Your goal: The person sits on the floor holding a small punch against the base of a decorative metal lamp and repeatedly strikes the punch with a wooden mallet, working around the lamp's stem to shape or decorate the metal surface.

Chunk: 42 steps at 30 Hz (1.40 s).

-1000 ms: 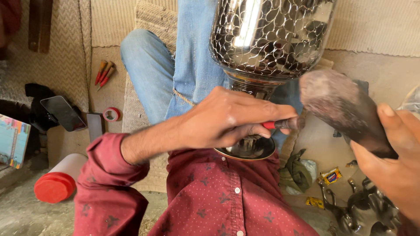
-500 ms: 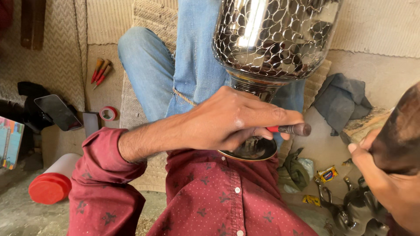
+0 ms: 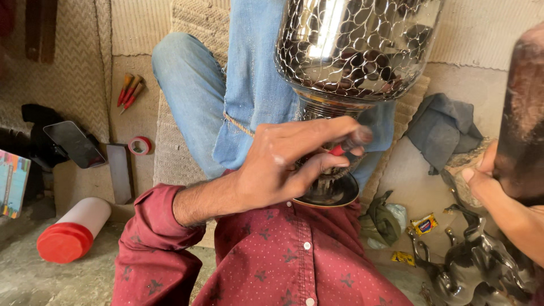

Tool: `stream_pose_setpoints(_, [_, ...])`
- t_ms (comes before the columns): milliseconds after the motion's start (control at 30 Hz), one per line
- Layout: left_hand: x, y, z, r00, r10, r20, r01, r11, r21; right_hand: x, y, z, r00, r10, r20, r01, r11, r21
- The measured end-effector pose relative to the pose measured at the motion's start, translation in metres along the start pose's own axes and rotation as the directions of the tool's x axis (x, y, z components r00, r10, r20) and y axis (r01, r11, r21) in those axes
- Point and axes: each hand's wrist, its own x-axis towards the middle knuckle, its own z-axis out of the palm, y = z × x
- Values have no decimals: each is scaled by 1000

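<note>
We grip a red-handled punch (image 3: 347,148) in our left hand (image 3: 283,164) against the chased metal vessel (image 3: 354,51) at upper centre, while our right hand (image 3: 493,187) clasps a raised hammer (image 3: 524,113) at the right edge; a misaligned blow risks striking fingers or denting the vessel.

1. One camera only, worn on the person's head, so no second view shares the scene.
2. It looks steeply down over the red shirt (image 3: 294,255) onto the lap and floor (image 3: 34,283).
3. It sits very close: the metal vase (image 3: 357,51) and right hand (image 3: 504,192) run past the frame's edges.
</note>
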Motion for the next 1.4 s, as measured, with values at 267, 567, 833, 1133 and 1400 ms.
stream_pose_setpoints(267, [17,-4,-6,952,121,281,-133,991,26,-22,-1,14,987,-131,-87,127,990,-53])
stream_pose_setpoints(567, [34,-9,-11,813,203,546,-172,979,-108,-57,-23,33,960,-71,-269,138,962,237])
stream_pose_setpoints(833, [38,-10,-11,873,222,433,-184,975,-129,-42,3,31,899,-370,-233,314,917,-245])
stream_pose_setpoints(1133, [36,-6,-21,849,237,472,-177,970,-170,-49,-14,39,874,-332,-356,345,938,-30])
stream_pose_setpoints(1400, [18,18,-20,999,-13,44,8,992,123,-10,-44,105,717,-379,-584,638,694,333])
